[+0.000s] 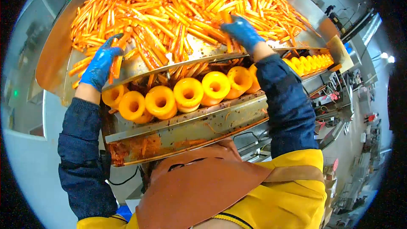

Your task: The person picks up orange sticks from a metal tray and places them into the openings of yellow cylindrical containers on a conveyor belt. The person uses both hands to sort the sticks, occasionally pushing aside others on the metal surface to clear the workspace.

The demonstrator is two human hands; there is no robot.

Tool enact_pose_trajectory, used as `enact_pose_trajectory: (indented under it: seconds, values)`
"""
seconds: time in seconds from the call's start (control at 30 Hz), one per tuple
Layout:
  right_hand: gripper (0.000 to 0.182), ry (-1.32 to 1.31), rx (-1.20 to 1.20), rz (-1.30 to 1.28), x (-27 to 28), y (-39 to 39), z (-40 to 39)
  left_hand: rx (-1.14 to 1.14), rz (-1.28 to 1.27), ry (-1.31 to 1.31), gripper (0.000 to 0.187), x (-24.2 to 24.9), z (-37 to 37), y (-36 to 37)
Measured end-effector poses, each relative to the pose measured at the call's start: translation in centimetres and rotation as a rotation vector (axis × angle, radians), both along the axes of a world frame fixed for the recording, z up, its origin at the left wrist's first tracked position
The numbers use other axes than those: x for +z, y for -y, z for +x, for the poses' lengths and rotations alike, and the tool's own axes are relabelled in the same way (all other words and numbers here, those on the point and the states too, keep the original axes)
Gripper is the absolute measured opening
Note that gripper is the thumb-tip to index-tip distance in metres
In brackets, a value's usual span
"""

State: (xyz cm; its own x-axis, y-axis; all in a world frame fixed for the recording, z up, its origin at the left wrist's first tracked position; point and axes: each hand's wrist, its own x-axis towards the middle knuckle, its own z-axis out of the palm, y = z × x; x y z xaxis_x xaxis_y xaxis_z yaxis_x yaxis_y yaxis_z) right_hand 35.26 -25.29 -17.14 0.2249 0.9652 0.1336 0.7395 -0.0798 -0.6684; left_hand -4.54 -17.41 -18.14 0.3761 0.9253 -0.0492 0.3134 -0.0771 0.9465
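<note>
A large heap of orange, sauce-coated sticks (169,12) lies on a metal tray (55,55). My left hand (100,64), in a blue glove, is closed around a few sticks at the heap's left front edge. On the right, my right hand (243,33), gloved in blue too, has its fingers wrapped round sticks at the heap's front. Below the tray's front lip runs a row of yellow-orange cups (188,93) with round openings, continuing to the right beyond my right sleeve. More sticks lie in the gap behind the cups.
A metal ledge (199,121) with sauce stains and bits runs in front of the cups. A brown apron (203,186) covers my front close to it. Machinery and shelving stand at the right, and a pale wall panel (25,101) is at the left.
</note>
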Motion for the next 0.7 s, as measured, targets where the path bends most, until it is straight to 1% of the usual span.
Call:
enact_pose_trajectory:
  seconds: [0.03, 0.07, 0.13, 0.17, 0.2, 0.23, 0.27, 0.3, 0.33, 0.37, 0.4, 0.47, 0.5, 0.53, 0.57, 0.6, 0.63, 0.67, 0.7]
  values:
    - [0.042, -0.306, -0.024, 0.035, 0.5, 2.0, -0.2, 0.092, -0.032, 0.078, 0.058, -0.5, -0.2, 0.2]
    - [0.039, -0.416, 0.048, 0.07, 1.2, 4.1, -0.4, 0.094, -0.038, 0.074, 0.058, -0.5, -0.2, 0.7]
    - [0.033, -0.769, 0.048, 0.182, -1.0, 7.0, -0.9, 0.022, 0.039, 0.255, 0.06, 0.2, 0.4, 2.5]
    - [0.032, -0.834, 0.039, 0.226, -1.9, 8.5, -1.9, 0.047, -0.029, 0.341, 0.059, 0.5, 0.8, 3.3]
    - [0.03, -0.898, 0.032, 0.27, -2.8, 9.6, -3.0, 0.048, -0.034, 0.34, 0.059, 0.9, 1.3, 4.2]
    - [0.029, -0.986, 0.009, 0.211, -5.0, 10.2, -3.0, 0.058, -0.079, 0.404, 0.058, 1.5, 1.8, 5.3]
    - [0.028, -1.001, 0.051, 0.237, -6.0, 10.7, -3.9, 0.071, -0.123, 0.465, 0.057, 1.8, 2.2, 6.3]
    - [0.029, -0.976, 0.02, 0.16, -7.2, 10.8, -4.9, 0.085, -0.14, 0.461, 0.058, 1.9, 2.6, 7.2]
    - [0.029, -0.949, -0.008, 0.085, -7.8, 11.0, -5.8, 0.048, -0.16, 0.524, 0.06, 1.4, 2.7, 7.3]
    - [0.028, -0.767, 0.057, 0.1, -7.7, 11.5, -6.1, 0.047, -0.149, 0.508, 0.06, 1.0, 2.5, 7.9]
    - [0.028, -0.772, 0.065, 0.101, -7.5, 11.3, -6.3, 0.047, -0.137, 0.491, 0.06, 0.8, 2.4, 8.6]
    - [0.029, -0.683, -0.133, 0.226, -7.5, 11.1, -6.8, 0.015, -0.069, 0.454, 0.06, 0.7, 2.1, 9.6]
    - [0.028, -0.728, -0.098, 0.368, -7.3, 10.6, -7.3, 0.024, -0.055, 0.471, 0.06, 0.3, 2.0, 9.8]
    - [0.028, -0.733, -0.092, 0.362, -7.0, 10.3, -8.4, 0.032, -0.042, 0.487, 0.06, -0.3, 1.9, 9.9]
    - [0.027, -0.763, -0.079, 0.454, -6.5, 9.9, -10.0, 0.018, -0.049, 0.521, 0.059, -0.5, 2.0, 10.1]
    - [0.026, -0.792, -0.064, 0.548, -6.3, 9.5, -11.3, 0.081, -0.08, 0.489, 0.059, -0.3, 2.1, 11.1]
    - [0.026, -0.605, -0.05, 0.539, -7.4, 9.0, -12.2, 0.06, -0.099, 0.52, 0.059, -0.3, 2.4, 11.6]
    - [0.027, -0.414, -0.031, 0.407, -8.4, 8.8, -12.6, 0.04, -0.12, 0.55, 0.059, -0.3, 2.5, 11.9]
    - [0.028, -0.306, 0.005, 0.464, -9.0, 8.9, -12.7, 0.029, -0.089, 0.528, 0.059, -0.4, 2.2, 12.4]
